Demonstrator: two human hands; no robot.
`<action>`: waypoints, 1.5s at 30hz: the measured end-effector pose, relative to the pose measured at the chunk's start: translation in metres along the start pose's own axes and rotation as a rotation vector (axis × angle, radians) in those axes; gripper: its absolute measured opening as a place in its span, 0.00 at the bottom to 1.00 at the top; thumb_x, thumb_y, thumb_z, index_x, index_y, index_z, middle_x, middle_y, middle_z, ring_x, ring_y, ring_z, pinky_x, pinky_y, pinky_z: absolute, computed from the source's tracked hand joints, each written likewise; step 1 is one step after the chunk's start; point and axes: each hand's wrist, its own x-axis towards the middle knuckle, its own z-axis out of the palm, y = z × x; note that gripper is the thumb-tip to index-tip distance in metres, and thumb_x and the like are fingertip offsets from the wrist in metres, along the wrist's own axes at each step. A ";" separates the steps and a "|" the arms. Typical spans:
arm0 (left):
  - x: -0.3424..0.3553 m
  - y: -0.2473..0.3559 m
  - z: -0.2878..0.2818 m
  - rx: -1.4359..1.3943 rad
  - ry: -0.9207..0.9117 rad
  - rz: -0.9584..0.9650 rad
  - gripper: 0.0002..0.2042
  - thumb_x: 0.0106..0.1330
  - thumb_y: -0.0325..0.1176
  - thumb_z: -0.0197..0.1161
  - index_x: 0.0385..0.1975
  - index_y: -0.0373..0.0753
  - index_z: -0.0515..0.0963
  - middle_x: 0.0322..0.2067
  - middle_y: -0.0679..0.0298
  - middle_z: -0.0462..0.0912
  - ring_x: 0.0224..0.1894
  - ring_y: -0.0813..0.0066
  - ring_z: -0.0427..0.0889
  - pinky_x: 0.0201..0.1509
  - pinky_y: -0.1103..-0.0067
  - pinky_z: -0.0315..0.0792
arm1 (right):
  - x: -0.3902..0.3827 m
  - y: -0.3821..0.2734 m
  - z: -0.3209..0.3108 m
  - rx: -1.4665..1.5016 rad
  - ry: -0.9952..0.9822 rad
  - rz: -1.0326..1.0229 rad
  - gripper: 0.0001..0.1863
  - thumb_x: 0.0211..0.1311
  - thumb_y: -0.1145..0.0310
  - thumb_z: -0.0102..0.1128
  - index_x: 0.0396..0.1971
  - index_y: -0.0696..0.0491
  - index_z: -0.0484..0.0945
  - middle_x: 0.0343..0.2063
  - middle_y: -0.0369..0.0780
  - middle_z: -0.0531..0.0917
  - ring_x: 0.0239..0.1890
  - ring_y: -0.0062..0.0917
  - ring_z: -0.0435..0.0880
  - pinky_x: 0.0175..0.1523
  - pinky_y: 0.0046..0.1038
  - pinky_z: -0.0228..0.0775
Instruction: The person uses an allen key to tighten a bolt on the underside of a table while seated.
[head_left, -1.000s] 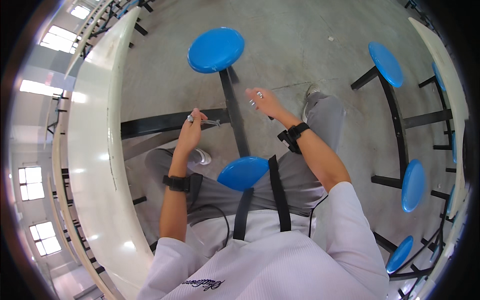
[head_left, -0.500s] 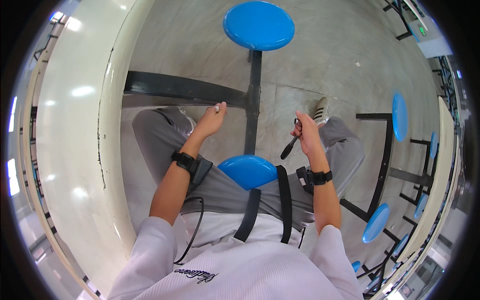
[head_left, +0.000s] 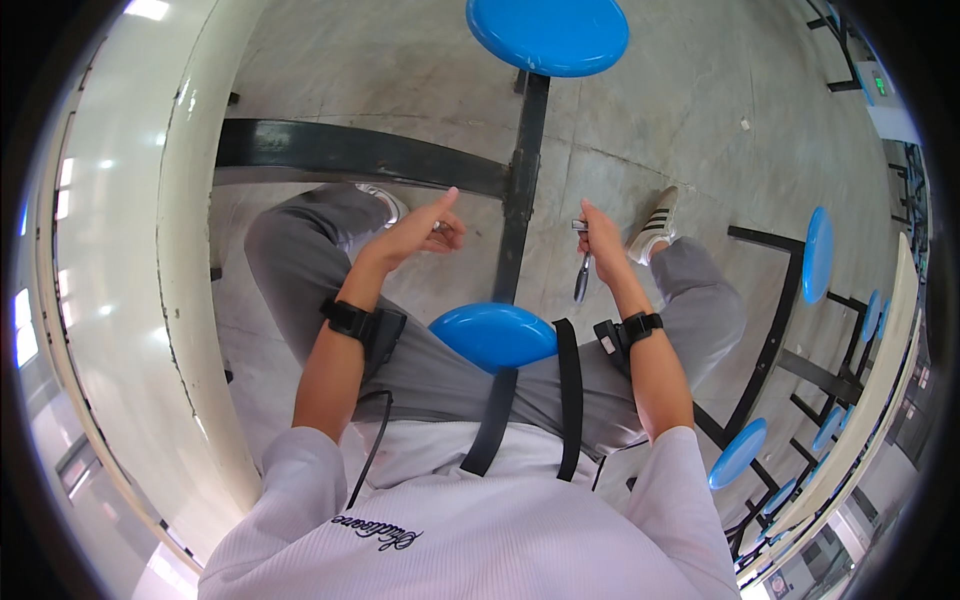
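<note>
- Crosswise from the left hand (head_left: 412,236), beyond the upright-running black bar (head_left: 520,185), the hand tool (head_left: 582,280) sits at the right hand (head_left: 604,242), plainly the nearer one.
- Its long axis runs roughly fore and aft, the dark handle's end pointing back toward the person, the silvery head uppermost and poking out leftward.
- Relative to the right fingers, the tool lies on their left side, gripped near the head, its handle hanging free below them; it stands apart from the bar.
- Left fingers are loosely curled, thumb extended; something small and shiny shows among them, whether held or worn I cannot tell.
- Between the knees lies a blue seat (head_left: 492,335); a pale tabletop (head_left: 130,300) flanks the left.
</note>
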 end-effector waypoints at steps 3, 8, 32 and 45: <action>0.002 -0.010 -0.005 -0.007 -0.018 -0.030 0.23 0.64 0.53 0.47 0.30 0.35 0.75 0.25 0.62 0.76 0.29 0.75 0.76 0.38 0.80 0.70 | 0.006 0.008 0.004 -0.173 -0.003 -0.067 0.18 0.59 0.52 0.48 0.22 0.52 0.68 0.14 0.31 0.65 0.15 0.15 0.63 0.22 0.20 0.57; 0.001 -0.021 -0.004 0.283 -0.074 0.003 0.15 0.59 0.23 0.47 0.47 0.33 0.67 0.32 0.58 0.77 0.32 0.75 0.78 0.35 0.82 0.74 | 0.015 0.015 0.006 -0.350 -0.034 -0.093 0.18 0.59 0.52 0.47 0.23 0.54 0.69 0.15 0.32 0.66 0.16 0.16 0.64 0.22 0.21 0.58; 0.012 -0.033 0.052 -0.171 -0.077 -0.027 0.27 0.56 0.24 0.58 0.54 0.29 0.54 0.35 0.56 0.73 0.31 0.68 0.77 0.36 0.72 0.75 | 0.049 0.042 0.041 -0.077 0.032 -0.040 0.16 0.58 0.54 0.46 0.28 0.53 0.69 0.16 0.32 0.65 0.16 0.17 0.62 0.23 0.22 0.59; 0.012 -0.015 0.058 -0.509 -0.266 -0.102 0.34 0.57 0.22 0.54 0.61 0.30 0.43 0.31 0.56 0.75 0.29 0.66 0.78 0.43 0.65 0.75 | 0.054 0.038 0.043 -0.138 0.022 -0.050 0.15 0.58 0.56 0.46 0.27 0.53 0.69 0.15 0.31 0.65 0.15 0.17 0.62 0.21 0.21 0.58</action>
